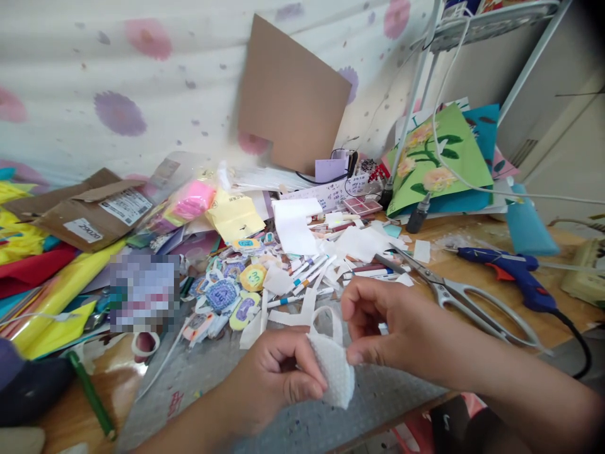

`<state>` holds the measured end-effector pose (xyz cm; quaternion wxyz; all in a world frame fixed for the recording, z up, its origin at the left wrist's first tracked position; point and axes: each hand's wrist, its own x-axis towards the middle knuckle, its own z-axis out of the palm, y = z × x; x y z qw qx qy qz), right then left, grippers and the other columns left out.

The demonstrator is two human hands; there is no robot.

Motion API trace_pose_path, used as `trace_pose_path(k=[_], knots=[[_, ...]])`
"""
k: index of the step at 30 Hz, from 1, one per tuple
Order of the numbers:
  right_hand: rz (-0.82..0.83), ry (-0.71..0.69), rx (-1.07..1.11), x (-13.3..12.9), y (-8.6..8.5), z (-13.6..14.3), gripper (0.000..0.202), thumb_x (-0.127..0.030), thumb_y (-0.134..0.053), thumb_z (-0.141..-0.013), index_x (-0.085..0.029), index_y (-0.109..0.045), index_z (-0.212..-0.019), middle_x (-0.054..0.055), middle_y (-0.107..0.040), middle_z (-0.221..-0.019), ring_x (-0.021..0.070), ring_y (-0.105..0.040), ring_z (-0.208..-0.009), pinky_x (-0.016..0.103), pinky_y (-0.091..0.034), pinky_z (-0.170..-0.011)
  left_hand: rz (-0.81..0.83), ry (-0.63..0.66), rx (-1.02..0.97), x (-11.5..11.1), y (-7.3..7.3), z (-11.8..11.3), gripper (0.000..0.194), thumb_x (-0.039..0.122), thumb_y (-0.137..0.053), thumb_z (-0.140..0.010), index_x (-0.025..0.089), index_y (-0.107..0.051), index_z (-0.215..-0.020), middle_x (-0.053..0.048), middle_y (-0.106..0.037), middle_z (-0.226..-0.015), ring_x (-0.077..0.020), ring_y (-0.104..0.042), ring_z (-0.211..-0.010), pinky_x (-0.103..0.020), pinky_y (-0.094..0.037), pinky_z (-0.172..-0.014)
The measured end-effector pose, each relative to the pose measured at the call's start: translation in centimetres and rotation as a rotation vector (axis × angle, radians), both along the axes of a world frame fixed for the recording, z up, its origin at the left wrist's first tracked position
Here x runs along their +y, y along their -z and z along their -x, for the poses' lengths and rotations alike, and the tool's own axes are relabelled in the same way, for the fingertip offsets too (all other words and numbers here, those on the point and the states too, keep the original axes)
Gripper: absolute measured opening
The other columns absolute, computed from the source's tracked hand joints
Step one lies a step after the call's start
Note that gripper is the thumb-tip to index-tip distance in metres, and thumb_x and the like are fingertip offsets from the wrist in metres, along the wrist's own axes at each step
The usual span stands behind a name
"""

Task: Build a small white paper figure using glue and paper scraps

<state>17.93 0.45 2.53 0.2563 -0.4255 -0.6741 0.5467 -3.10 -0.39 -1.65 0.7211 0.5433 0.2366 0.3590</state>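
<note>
Our left hand [269, 373] pinches a dimpled, rounded white piece [336, 373], its looped strip [337, 326] beyond the fingertips [317, 373]; our right hand [394, 321] curls loosely, fingers parted, alongside.

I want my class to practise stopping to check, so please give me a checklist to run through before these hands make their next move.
1. White, dimpled, soft-looking piece secured: ok, pinched by the left hand.
2. Right hand gripping its edge: cannot tell; the thumb is at the edge, but the hold is unclear.
3. Large silver metal scissors set down: ok, lying beyond the right forearm.
4. Blue plastic glue gun with a red trigger set down: ok, lying on its side.
5. Glue gun switched off: cannot tell.
6. Flat grey mat free of clutter: not ok; white scraps lie on it.
</note>
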Motion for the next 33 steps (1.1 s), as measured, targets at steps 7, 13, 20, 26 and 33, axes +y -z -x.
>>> trace_pose_path(k=[7, 13, 20, 26, 33], knots=[[-0.144, 0.029, -0.179, -0.2, -0.4, 0.1, 0.026, -0.014, -0.068, -0.068, -0.023, -0.047, -0.081, -0.008, -0.056, -0.063, 0.0101, -0.049, -0.056, 0.021, -0.037, -0.051, -0.082, -0.015, 0.087, 0.1, -0.4, 0.0, 0.009, 0.026, -0.075, -0.069, 0.017, -0.073, -0.067, -0.002, -0.063, -0.067, -0.0127, -0.054, -0.064, -0.024, -0.037, -0.060], [-0.287, 0.108, -0.056, -0.2, -1.2, -1.6, 0.024, -0.025, -0.074, -0.068, -0.021, -0.054, -0.080, -0.001, -0.053, -0.076, 0.0133, -0.049, -0.069, 0.024, -0.040, -0.061, -0.028, -0.047, 0.107, 0.0, -0.4, 0.0, 0.012, 0.029, -0.076, -0.067, 0.018, -0.072, -0.064, -0.002, -0.064, -0.065, -0.0142, -0.054, -0.063, -0.025, -0.037, -0.060], [-0.448, 0.354, -0.337, 0.8, 0.2, -7.5, 0.021, -0.038, -0.052, -0.087, -0.020, -0.060, -0.079, 0.001, -0.060, -0.069, 0.0160, -0.052, -0.063, 0.026, -0.040, -0.055, 0.062, -0.123, 0.065, 0.4, 0.8, 0.7, 0.017, 0.034, -0.079, -0.064, 0.018, -0.070, -0.063, -0.002, -0.062, -0.061, -0.0145, -0.051, -0.061, -0.026, -0.033, -0.059], [-0.580, 0.149, -0.683, 2.2, 3.7, -5.9, 0.024, -0.014, -0.046, -0.087, -0.019, -0.068, -0.095, 0.006, -0.066, -0.091, 0.0188, -0.060, -0.084, 0.029, -0.043, -0.073, 0.079, -0.204, 0.054, 0.9, 0.8, 0.9, 0.019, 0.034, -0.078, -0.065, 0.019, -0.067, -0.062, 0.002, -0.058, -0.061, -0.0123, -0.047, -0.061, -0.024, -0.032, -0.058], [-0.707, 0.029, -0.872, 4.3, 4.5, -4.0, 0.035, -0.005, -0.045, -0.082, -0.023, -0.072, -0.096, 0.010, -0.064, -0.091, 0.0242, -0.056, -0.087, 0.033, -0.039, -0.073, 0.120, -0.262, 0.022, 0.8, 0.3, 0.7, 0.024, 0.036, -0.080, -0.061, 0.017, -0.065, -0.058, 0.001, -0.057, -0.057, -0.0123, -0.047, -0.058, -0.024, -0.030, -0.056]])
